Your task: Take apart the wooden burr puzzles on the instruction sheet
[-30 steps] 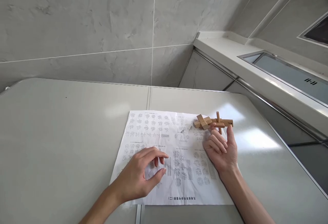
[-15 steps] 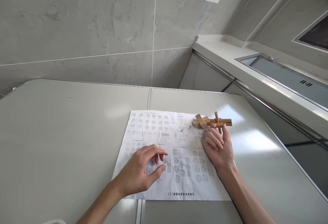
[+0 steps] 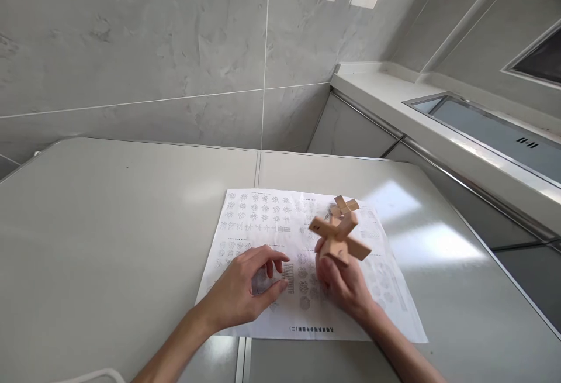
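Head view, the only feed I have. My left hand [image 3: 248, 286] hovers over or rests on the left half of the printed sheet [image 3: 291, 310]; can't tell if it touches. Palm faces inward, fingers curved, thumb and fingertips apart with a clear gap between them.

My right hand [image 3: 344, 280] is closed around the near end of a wooden interlocking puzzle [image 3: 337, 235], thumb on the side toward me. The puzzle is over the right half of the sheet, tilted, several bars sticking out at angles, slightly motion-blurred. Dark mark on its left bar, another faint one on the near face. Contact with the sheet: can't tell from this angle.

Second wooden puzzle [image 3: 347, 205] sits just beyond the held one, near the sheet's far edge, partly covered by it in my line of sight. Crossed bars there too.

Sheet: white, creased, lying across the seam of the table [image 3: 131, 242]. Rows of small diagrams, heading along the near edge upside down to me, fine print too small to read. Bright glare on the tabletop to its right. White curved object [image 3: 103, 373] cut off at the bottom left. Grey tiled wall [image 3: 175, 32] behind, white ledge [image 3: 372, 76] off to the right.
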A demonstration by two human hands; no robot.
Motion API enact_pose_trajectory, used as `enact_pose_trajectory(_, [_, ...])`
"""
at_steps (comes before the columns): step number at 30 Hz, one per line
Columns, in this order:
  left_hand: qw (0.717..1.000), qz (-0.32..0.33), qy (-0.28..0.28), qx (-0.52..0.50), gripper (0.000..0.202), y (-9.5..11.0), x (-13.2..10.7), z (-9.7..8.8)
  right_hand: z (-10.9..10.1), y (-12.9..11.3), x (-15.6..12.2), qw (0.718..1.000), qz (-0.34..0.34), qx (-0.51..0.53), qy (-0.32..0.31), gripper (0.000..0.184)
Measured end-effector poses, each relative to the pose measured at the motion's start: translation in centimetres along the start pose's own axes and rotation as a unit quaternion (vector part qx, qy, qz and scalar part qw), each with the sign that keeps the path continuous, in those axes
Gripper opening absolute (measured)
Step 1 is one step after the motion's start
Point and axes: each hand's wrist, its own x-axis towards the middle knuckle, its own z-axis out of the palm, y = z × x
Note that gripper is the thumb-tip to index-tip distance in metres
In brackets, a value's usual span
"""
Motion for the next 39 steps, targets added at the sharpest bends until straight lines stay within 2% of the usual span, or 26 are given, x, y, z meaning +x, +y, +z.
enact_pose_trajectory(2, [1.000,-0.001,0.003,-0.022,0.039,-0.1,0.0,-0.1,0.3,-0.4,-0.3,0.998,-0.028,-0.043,-0.030,0.031])
enact_pose_trajectory(6, [0.998,-0.021,0.014,-0.061,0.086,-0.7,-0.2,-0.2,0.8,-1.7,-0.3,0.973,-0.120,-0.153,-0.125,0.027])
enact_pose_trajectory(8, [0.997,-0.032,0.019,-0.072,0.105,-0.9,-0.4,-0.2,1.2,-2.1,-0.2,0.962,-0.139,-0.177,-0.152,0.026])
enact_pose_trajectory(10, [0.996,-0.024,0.018,-0.084,0.114,-1.0,-0.5,-0.3,1.6,-2.2,-0.2,0.955,-0.149,-0.188,-0.175,0.023])
enact_pose_trajectory(16, [0.996,0.043,-0.019,-0.079,0.101,-0.7,-0.2,-0.5,2.2,-2.0,-0.6,0.940,-0.137,-0.200,-0.239,0.016])
enact_pose_trajectory(27, [0.993,0.065,0.000,-0.094,0.092,-0.6,-0.4,-0.3,2.0,-2.2,-0.6,0.949,-0.098,-0.159,-0.253,0.012])
enact_pose_trajectory(32, [0.992,0.027,0.033,-0.117,0.094,-0.7,-0.7,0.0,1.1,-1.7,-0.8,0.973,-0.040,-0.098,-0.206,0.029])
enact_pose_trajectory(39, [0.991,-0.010,0.030,-0.133,0.091,-0.3,-0.6,0.0,1.1,-1.5,-0.5,0.985,-0.083,-0.075,-0.134,0.015])
